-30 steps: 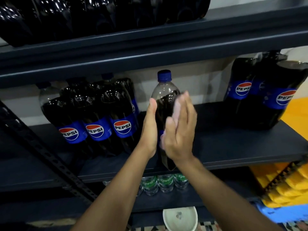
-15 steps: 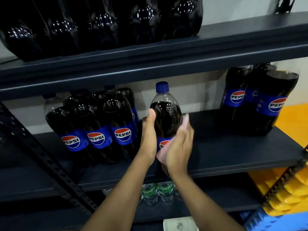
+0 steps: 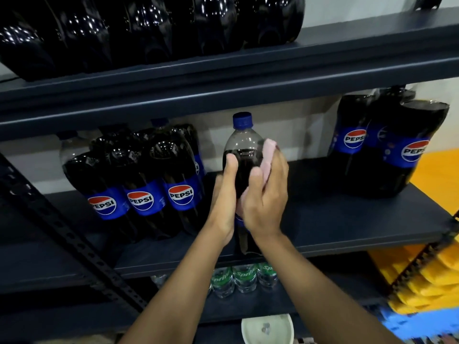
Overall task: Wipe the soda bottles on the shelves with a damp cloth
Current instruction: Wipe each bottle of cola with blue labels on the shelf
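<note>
The two hands cover the label and most of the middle of the single bottle [image 3: 244, 155]; only its blue cap, clear neck, dark shoulder and a strip of lower body between the wrists show. The left hand's fingers are out of sight behind the bottle. Much of the pink cloth [image 3: 268, 155] is tucked under the right palm, showing only above the fingertips and below the thumb. Whether the bottle's base touches the middle shelf [image 3: 347, 219] is hard to make out. The dark bottles [image 3: 149, 28] on the shelf above the hands are cut off by the frame edge and cannot be counted.

Left of the left hand stands a wrapped pack [image 3: 139, 182] with three Pepsi labels facing out; right of the right hand a second pack [image 3: 387, 150] shows two clear labels and a third partly hidden; below the wrists are three Sprite bottles [image 3: 244, 276]; lower again is one white bowl [image 3: 267, 327], cut by the bottom edge.

The left hand [image 3: 224, 197] grips the bottle's left side, thumb up along the front; the right hand [image 3: 267, 202] curls round the cloth and presses it to the bottle's right shoulder; both forearms reach up and forward, converging on the bottle.
</note>
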Demonstrator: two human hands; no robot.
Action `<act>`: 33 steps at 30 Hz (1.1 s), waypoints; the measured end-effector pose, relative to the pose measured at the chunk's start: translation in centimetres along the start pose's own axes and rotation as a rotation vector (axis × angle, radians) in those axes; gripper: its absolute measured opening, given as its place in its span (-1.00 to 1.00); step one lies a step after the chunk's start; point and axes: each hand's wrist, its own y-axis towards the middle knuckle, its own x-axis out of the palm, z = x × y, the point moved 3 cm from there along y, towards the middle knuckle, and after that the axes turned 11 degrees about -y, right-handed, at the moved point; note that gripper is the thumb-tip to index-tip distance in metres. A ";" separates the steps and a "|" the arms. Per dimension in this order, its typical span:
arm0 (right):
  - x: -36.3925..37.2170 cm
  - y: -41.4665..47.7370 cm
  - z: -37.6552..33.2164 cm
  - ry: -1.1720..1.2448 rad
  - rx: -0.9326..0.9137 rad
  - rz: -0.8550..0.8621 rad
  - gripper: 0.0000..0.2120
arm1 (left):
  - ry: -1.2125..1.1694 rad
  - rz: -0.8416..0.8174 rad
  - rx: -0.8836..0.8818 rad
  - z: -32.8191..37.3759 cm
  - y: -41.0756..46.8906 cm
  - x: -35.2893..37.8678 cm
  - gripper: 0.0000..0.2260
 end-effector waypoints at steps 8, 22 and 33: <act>-0.3 -7.2 5.7 0.075 0.716 -0.141 -0.72 | -0.067 0.071 0.000 -0.6 0.9 -0.4 -0.18; -0.3 9.3 -4.5 0.038 0.316 -0.430 -0.61 | 0.013 0.023 -0.068 1.6 1.6 -0.9 -0.47; 0.6 -1.7 2.5 -0.018 0.161 -0.099 -0.54 | 0.135 0.077 0.006 0.4 1.1 -0.7 -0.10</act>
